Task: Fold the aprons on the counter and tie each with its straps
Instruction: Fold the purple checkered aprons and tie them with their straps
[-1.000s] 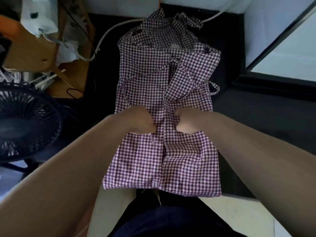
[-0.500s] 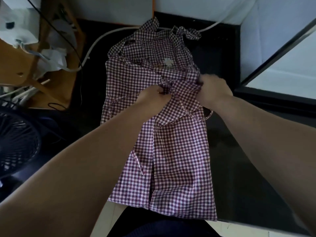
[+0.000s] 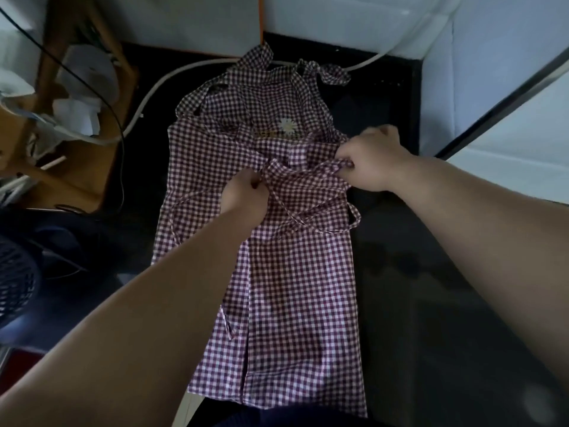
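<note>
A maroon-and-white checked apron lies lengthwise on the black counter, its sides folded inward and its near hem hanging over the front edge. A white daisy marks the bib at the far end, where the neck straps lie bunched. My left hand pinches a fold of cloth at the waist. My right hand grips the gathered cloth and strap at the waist's right edge. A waist strap loops loose below my right hand.
A white cable runs along the counter's far left. A wooden frame with white papers stands to the left, and a dark fan sits low at the left. White wall and a window frame close off the right.
Both hands have moved from the apron's lower middle up to its waist. The right flap's upper part is now gathered there, and my right hand has drawn it to the right.
</note>
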`<state>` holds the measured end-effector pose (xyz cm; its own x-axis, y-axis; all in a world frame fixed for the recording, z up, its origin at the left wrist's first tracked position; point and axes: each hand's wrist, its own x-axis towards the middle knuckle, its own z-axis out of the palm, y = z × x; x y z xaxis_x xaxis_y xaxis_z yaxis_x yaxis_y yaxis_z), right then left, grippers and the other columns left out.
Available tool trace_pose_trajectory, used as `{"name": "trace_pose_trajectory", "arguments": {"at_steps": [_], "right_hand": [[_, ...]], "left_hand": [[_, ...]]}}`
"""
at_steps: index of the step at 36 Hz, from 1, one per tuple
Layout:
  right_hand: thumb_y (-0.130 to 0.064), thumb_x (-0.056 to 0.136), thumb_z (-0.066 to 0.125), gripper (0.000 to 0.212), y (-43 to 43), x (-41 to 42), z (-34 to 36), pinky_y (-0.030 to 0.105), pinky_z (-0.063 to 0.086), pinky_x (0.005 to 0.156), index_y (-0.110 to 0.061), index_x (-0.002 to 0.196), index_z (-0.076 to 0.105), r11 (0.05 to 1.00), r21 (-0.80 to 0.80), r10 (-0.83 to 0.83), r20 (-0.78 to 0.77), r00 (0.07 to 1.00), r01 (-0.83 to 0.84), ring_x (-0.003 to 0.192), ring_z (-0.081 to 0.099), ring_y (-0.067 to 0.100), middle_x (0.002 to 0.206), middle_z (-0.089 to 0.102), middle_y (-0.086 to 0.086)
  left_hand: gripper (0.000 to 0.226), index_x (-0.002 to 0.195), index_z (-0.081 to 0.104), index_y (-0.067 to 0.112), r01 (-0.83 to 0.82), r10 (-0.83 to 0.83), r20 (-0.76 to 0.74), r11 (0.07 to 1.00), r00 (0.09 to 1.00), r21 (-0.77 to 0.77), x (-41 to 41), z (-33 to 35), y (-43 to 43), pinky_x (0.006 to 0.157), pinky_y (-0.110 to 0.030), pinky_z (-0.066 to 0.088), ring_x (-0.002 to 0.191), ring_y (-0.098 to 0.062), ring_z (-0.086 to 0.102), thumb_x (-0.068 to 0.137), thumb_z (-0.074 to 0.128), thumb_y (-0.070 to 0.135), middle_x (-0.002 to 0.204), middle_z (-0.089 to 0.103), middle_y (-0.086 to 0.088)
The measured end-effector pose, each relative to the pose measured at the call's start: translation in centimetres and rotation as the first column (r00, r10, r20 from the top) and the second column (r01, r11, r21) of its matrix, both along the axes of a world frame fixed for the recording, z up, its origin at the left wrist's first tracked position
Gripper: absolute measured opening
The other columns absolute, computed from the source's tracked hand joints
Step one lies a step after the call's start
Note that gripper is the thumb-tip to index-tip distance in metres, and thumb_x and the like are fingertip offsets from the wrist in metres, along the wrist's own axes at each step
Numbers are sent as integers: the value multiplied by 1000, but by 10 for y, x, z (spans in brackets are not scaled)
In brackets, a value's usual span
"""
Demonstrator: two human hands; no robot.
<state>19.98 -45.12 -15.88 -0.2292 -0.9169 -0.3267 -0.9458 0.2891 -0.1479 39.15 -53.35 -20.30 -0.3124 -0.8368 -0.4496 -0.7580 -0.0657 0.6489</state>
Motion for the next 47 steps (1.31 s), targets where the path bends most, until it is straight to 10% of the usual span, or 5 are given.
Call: {"name": "trace_pose_trajectory", "arguments": {"at_steps": [13, 21, 29, 38, 47], "right_hand": [[-24, 93, 49, 28, -38, -14, 26, 47, 25, 103, -9, 116, 54, 993, -6, -106, -437, 893, 116, 117, 43, 33, 121, 54, 15], [-22, 95, 46, 25, -22, 9, -5, 40, 47, 81, -11, 115, 55, 906, -346, -232, 70, 970, 242, 104, 55, 30, 115, 57, 11], [-65, 81, 56, 93, -7, 27, -36, 54, 6, 113, -42, 149, -3, 916, 363, -216, 86, 973, 171, 142, 10, 37, 159, -11, 6], [-39, 97, 47, 33, -24, 80, -30, 21, 41, 75, -13, 112, 62, 958, 40, -254, 585, 771, 286, 105, 57, 18, 109, 61, -1], [-38, 102, 35, 42, -36, 100, -38, 22, 32, 79, -6, 114, 60, 953, 74, -296, 435, 851, 294, 111, 55, 27, 118, 61, 11]], "left_hand": [[22, 113, 58, 16, -88, 89, 35, 996, 995, -31, -13, 3, -3, 48, -22, 30, 63, -9, 43, 100, 42, 23, 85, 55, 1], [25, 115, 62, 20, -10, 39, 186, 988, 982, -154, -15, 1, -8, 69, -32, 39, 95, -27, 58, 97, 45, 25, 113, 63, -7], [50, 128, 50, 17, 100, -52, 234, 975, 971, -197, -1, -3, -30, 94, -43, 44, 121, -31, 45, 85, 67, 38, 133, 48, -11], [36, 116, 57, 22, 350, -224, 553, 927, 803, -134, 35, 13, -37, 106, -48, 26, 121, -35, 41, 96, 44, 49, 124, 55, -7], [25, 88, 58, 21, -31, 31, -58, 999, 998, -8, 57, 20, -67, 63, -27, 40, 81, -17, 56, 99, 44, 39, 91, 59, 0]]}}
